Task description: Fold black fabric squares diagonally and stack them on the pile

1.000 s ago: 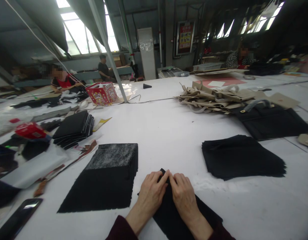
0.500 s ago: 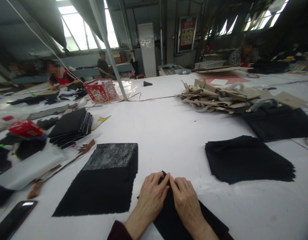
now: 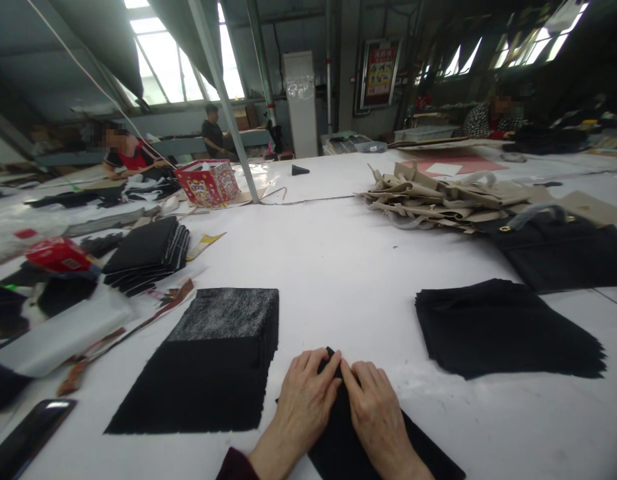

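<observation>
Directly in front of me, a piece of black fabric (image 3: 339,437) lies on the white table, partly covered by my hands. My left hand (image 3: 307,400) has its fingers curled over the far end of the cloth. My right hand (image 3: 375,410) presses the same end from the other side, and the two index fingertips nearly touch there. To the left lies a neat stack of black fabric pieces (image 3: 198,383), with a speckled grey band across its far part. A second pile of black fabric (image 3: 503,330) sits to the right.
A phone (image 3: 31,437) lies at the near left, below scraps and a folded black stack (image 3: 143,250). Beige fabric pieces (image 3: 438,200) and a black bag-like piece (image 3: 558,247) are at the right back. Behind a red box (image 3: 208,183) and a pole (image 3: 228,107), people work.
The whole view has shifted slightly, with background things appearing a little lower and further right. Both hands keep nearly the same hold on the black fabric.
</observation>
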Motion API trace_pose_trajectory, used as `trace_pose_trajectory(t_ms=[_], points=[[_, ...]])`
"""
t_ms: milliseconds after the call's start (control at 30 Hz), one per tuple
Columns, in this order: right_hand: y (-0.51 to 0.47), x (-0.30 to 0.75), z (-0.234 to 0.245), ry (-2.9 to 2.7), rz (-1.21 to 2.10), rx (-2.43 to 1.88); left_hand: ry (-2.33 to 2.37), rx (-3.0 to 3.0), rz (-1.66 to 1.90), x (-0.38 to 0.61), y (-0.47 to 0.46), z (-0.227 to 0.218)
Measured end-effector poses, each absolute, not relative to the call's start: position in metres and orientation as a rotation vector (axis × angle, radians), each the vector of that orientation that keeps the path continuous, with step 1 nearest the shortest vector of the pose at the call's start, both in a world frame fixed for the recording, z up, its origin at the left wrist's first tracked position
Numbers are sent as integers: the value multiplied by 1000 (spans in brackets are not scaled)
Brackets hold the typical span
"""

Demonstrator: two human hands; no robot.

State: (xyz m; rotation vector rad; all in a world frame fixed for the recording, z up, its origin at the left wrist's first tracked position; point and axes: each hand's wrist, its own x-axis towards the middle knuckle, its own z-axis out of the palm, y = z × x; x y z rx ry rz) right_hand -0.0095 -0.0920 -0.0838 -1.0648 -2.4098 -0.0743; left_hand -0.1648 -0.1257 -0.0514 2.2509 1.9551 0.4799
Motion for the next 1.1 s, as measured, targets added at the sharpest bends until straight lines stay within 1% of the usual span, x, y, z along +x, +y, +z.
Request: trace_pose_trajectory(t_ms=[633,800,933,1100], points=[[-90,-10,-86,-2422,-82,-1031,1994,2225,503,-164,-127,-46],[-91,-10,-83,-2420,-104,-1039,2073,2246,453,-171,-126,-48],[-92,-10,-83,-2425,-88,-1059,2175,2245,451,-184,-128,-39],[-92,-10,-86,-2441,-53,-1091,2025,2429,490,-180,-130,-35]])
